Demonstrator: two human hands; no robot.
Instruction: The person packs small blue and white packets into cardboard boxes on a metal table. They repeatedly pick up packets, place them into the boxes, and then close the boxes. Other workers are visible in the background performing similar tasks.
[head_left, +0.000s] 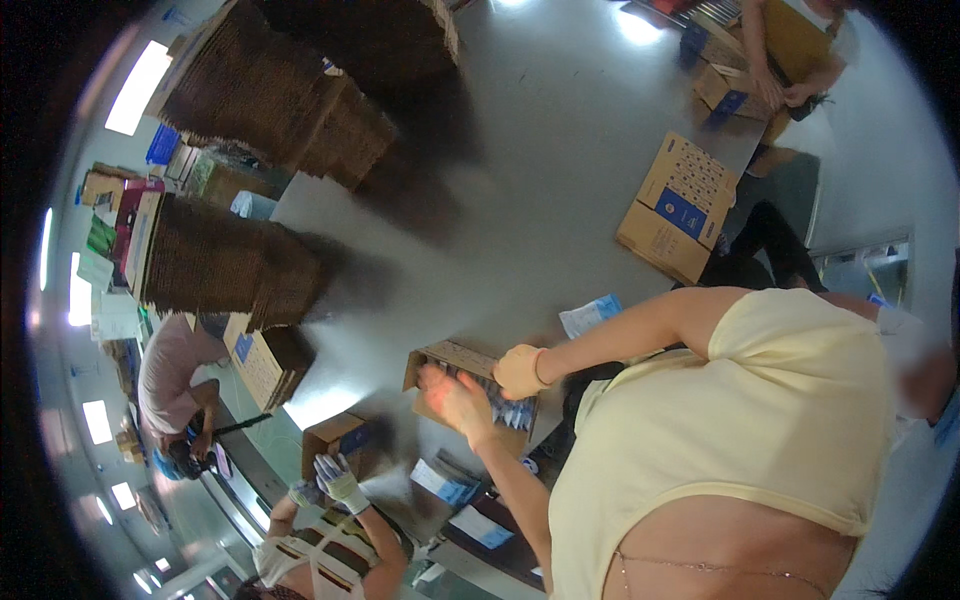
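An open cardboard carton (pixel 430 352) stands in front of me, packed with small clear and bluish packets (pixel 515 412). My left hand (pixel 457 400) lies over the carton's left part, fingers stretched out and slightly apart, with nothing visible in it. Its fingertips look bare and reddish, and a pale covering seems to wrap the palm. At the carton's upper right edge, my right hand (pixel 520 371) wears an orange-tan glove. Its fingers curl down onto the carton edge, and their tips are hidden. A white-and-blue printed packet (pixel 590 315) lies beyond my right wrist.
Tall stacks of flat brown cardboard (pixel 225 255) rise at the left. Printed packets (pixel 445 482) lie below the carton. A gloved co-worker handles another carton (pixel 335 435) at lower left. A large printed carton (pixel 685 205) and another worker's hands (pixel 780 92) are upper right.
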